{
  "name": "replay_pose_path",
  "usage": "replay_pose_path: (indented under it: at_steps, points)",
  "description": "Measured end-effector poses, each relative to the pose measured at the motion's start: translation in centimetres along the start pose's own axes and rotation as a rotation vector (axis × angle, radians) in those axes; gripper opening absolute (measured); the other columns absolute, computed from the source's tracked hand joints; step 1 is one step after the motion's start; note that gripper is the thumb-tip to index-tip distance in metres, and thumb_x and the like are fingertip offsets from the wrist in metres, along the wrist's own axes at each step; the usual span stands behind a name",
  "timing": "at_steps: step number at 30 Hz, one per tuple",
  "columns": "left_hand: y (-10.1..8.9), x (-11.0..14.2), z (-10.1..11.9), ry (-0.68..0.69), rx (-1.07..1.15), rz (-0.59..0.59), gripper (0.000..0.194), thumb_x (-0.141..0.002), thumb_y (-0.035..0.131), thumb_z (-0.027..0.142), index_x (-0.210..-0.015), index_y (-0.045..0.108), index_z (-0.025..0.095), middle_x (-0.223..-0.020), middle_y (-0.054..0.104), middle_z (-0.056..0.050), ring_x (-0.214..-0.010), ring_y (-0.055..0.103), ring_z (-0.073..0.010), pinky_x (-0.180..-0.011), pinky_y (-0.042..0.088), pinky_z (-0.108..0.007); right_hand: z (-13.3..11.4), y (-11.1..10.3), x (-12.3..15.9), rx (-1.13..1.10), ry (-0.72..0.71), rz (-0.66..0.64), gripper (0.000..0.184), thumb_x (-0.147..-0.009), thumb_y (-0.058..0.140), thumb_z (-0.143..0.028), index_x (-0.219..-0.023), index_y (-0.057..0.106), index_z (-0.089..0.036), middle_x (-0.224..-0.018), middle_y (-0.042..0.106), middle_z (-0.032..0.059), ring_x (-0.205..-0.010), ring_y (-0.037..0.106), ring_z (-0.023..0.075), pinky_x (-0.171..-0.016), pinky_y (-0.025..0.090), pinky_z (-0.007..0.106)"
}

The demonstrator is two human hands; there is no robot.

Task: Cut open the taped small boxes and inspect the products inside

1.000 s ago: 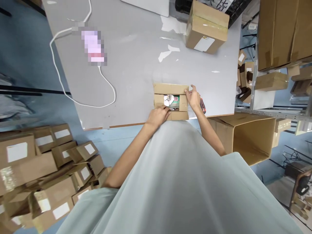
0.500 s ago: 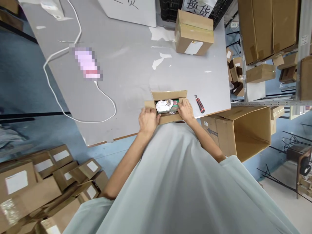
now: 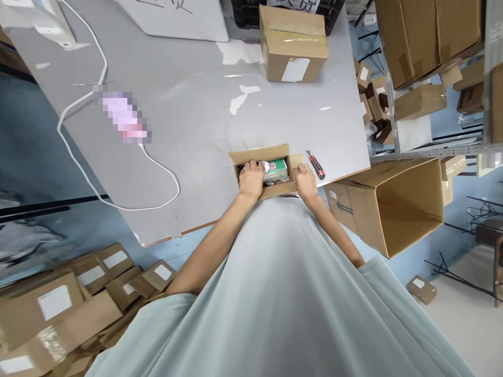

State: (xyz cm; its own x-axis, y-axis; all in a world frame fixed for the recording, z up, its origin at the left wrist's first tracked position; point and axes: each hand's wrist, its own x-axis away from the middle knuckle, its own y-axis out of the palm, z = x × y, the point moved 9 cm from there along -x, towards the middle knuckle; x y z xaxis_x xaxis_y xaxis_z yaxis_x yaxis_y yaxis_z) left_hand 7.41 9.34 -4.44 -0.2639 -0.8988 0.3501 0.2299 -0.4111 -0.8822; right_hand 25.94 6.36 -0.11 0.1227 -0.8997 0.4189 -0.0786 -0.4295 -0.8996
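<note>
Green box (image 3: pixel 280 168) lengthwise left-to-right in open carton (image 3: pixel 259 154).

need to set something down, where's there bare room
Widest bare patch on the table: between the white cable and the open carton. Smaller: between the taped carton and the utility knife, bar a white mark. Crowded: near edge around the left hand and right hand; far edge by the black crate.
</note>
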Motion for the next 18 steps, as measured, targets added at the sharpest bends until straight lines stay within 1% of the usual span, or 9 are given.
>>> replay_pose_path:
  at_steps: [2, 5, 7, 9, 11, 14, 18]
  points:
    - [0.0, -0.2, -0.5, -0.002, 0.001, 0.0, 0.05, -0.104, 0.04, 0.005, -0.137, 0.076, 0.017, -0.13, 0.071, -0.024, -0.125, 0.066, -0.0399, -0.098, 0.06, -0.049, -1.4, 0.4, -1.3, 0.011, -0.094, -0.035, 0.044, -0.111, 0.045, 0.0, -0.135, 0.08, -0.012, -0.137, 0.076, 0.0239, -0.138, 0.061, 0.0357, -0.119, 0.053, 0.046]
    - [0.2, -0.3, -1.0, -0.032, -0.021, -0.032, 0.05, -0.106, 0.04, 0.007, -0.138, 0.077, 0.016, -0.132, 0.07, -0.025, -0.128, 0.066, -0.0405, -0.099, 0.06, -0.049, -3.3, 1.1, -3.6, 0.056, -0.191, -0.095, 0.042, -0.108, 0.051, 0.0, -0.134, 0.082, -0.007, -0.137, 0.079, 0.0276, -0.143, 0.061, 0.0382, -0.121, 0.053, 0.051]
    - [0.1, -0.3, -1.0, -0.044, -0.028, -0.032, 0.052, -0.106, 0.039, 0.007, -0.14, 0.077, 0.016, -0.131, 0.071, -0.025, -0.127, 0.066, -0.0401, -0.098, 0.059, -0.049, -4.3, 1.8, -5.1, 0.095, -0.223, -0.153, 0.04, -0.106, 0.053, 0.0, -0.131, 0.084, -0.006, -0.134, 0.081, 0.0294, -0.142, 0.063, 0.0404, -0.117, 0.054, 0.053]
    - [-0.1, -0.3, -0.9, -0.059, -0.015, -0.004, 0.054, -0.104, 0.04, 0.006, -0.141, 0.077, 0.018, -0.128, 0.072, -0.023, -0.124, 0.065, -0.0389, -0.096, 0.059, -0.047, -5.2, 2.4, -6.1, 0.122, -0.243, -0.197, 0.038, -0.105, 0.055, -0.002, -0.128, 0.085, -0.007, -0.129, 0.083, 0.03, -0.139, 0.065, 0.0424, -0.113, 0.056, 0.055]
    - [-0.3, -0.2, -1.0, -0.082, 0.017, 0.033, 0.055, -0.103, 0.041, 0.005, -0.142, 0.078, 0.019, -0.127, 0.073, -0.022, -0.124, 0.065, -0.0379, -0.097, 0.059, -0.046, -5.8, 2.8, -6.7, 0.142, -0.254, -0.221, 0.038, -0.105, 0.055, -0.003, -0.129, 0.084, -0.007, -0.128, 0.084, 0.0304, -0.137, 0.067, 0.043, -0.112, 0.056, 0.056]
    - [-0.4, 0.1, -1.2, -0.116, 0.059, 0.062, 0.055, -0.106, 0.041, 0.006, -0.145, 0.077, 0.02, -0.134, 0.072, -0.022, -0.13, 0.063, -0.0377, -0.108, 0.057, -0.048, -5.9, 2.9, -6.8, 0.178, -0.273, -0.236, 0.041, -0.106, 0.056, -0.004, -0.14, 0.078, -0.004, -0.136, 0.08, 0.0321, -0.139, 0.066, 0.0415, -0.115, 0.055, 0.052]
    - [-0.1, 0.6, -1.3, -0.146, 0.083, 0.063, 0.056, -0.111, 0.04, 0.009, -0.154, 0.074, 0.018, -0.148, 0.069, -0.023, -0.141, 0.06, -0.0387, -0.126, 0.048, -0.054, -5.5, 2.8, -6.5, 0.234, -0.334, -0.221, 0.046, -0.105, 0.063, -0.009, -0.151, 0.068, -0.003, -0.147, 0.072, 0.0349, -0.143, 0.062, 0.0413, -0.116, 0.053, 0.049]
